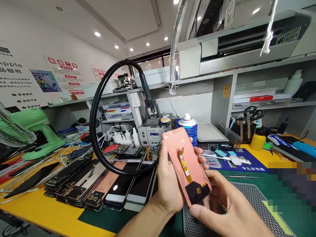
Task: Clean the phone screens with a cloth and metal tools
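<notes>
A phone screen panel with a pink back is held up over the bench, tilted, its back facing me. A gold flex cable runs down it to a black patch near the lower end. My left hand is wrapped around its left side, with fingertips showing past the right edge. My right hand grips the lower right corner, thumb at the bottom edge and fingers partly hidden behind. Below the panel lies a grey perforated mat on a green work mat.
Stacks of phone screens lie to the left. A black hose arches from a rework station at the back. Behind the hands stand a blue spray can and a hot plate. Tweezers rest at right; a green fan stands far left.
</notes>
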